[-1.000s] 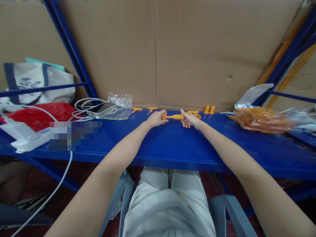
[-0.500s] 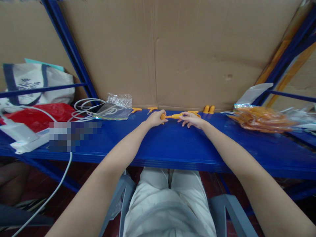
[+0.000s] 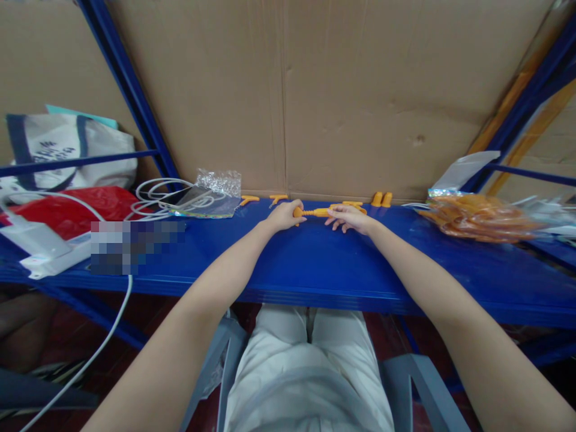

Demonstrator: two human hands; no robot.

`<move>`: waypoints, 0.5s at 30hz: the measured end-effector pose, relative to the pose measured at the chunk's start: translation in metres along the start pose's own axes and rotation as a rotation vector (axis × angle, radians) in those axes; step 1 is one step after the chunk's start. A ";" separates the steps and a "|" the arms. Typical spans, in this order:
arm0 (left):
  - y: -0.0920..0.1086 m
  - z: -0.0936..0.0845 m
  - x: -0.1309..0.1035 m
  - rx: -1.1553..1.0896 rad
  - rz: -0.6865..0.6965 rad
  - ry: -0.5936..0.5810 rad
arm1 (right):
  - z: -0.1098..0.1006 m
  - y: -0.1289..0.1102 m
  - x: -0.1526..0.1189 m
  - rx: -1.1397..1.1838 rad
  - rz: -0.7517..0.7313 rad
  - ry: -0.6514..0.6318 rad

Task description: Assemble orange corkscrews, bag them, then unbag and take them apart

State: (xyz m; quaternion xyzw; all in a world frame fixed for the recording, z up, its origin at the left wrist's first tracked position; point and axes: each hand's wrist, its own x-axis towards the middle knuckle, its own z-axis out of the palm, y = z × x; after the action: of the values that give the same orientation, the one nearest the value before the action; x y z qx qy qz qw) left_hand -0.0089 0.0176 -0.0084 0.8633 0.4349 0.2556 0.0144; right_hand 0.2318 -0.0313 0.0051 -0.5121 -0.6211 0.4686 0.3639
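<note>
A long orange-yellow plastic piece with a ribbed, screw-like shaft (image 3: 310, 212) lies level between my hands at the back of the blue tabletop (image 3: 315, 264). My left hand (image 3: 281, 217) is closed around its rounded left end. On its smoother right part, the thumb and fingers of my right hand (image 3: 351, 217) pinch it, the other fingers curling loosely below. Behind my left hand are two orange T-shaped handles (image 3: 250, 199) with small metal-looking parts. Another orange piece (image 3: 353, 204) lies behind my right hand, and two orange cone-shaped caps (image 3: 381, 200) stand to its right.
To the left are a clear plastic bag (image 3: 207, 204), coiled white cable (image 3: 157, 195), a red bag (image 3: 90, 207), and a white power strip (image 3: 54, 255). Plastic-wrapped orange pieces (image 3: 479, 219) lie at the right. A cardboard wall (image 3: 342, 108) closes off the back.
</note>
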 end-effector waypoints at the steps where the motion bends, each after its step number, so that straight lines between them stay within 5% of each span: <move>1: 0.000 0.000 0.000 0.001 0.003 0.002 | 0.000 0.000 0.001 -0.001 0.002 -0.001; 10: 0.003 -0.001 -0.002 0.024 -0.051 0.007 | 0.002 0.002 0.005 0.025 -0.018 0.052; 15: 0.007 -0.003 -0.005 -0.023 -0.086 0.018 | -0.001 0.008 0.016 -0.120 -0.163 0.185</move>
State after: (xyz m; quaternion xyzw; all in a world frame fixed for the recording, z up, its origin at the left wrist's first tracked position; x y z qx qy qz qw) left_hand -0.0075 0.0094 -0.0061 0.8413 0.4689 0.2672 0.0314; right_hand 0.2318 -0.0147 -0.0030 -0.5217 -0.6514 0.3505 0.4250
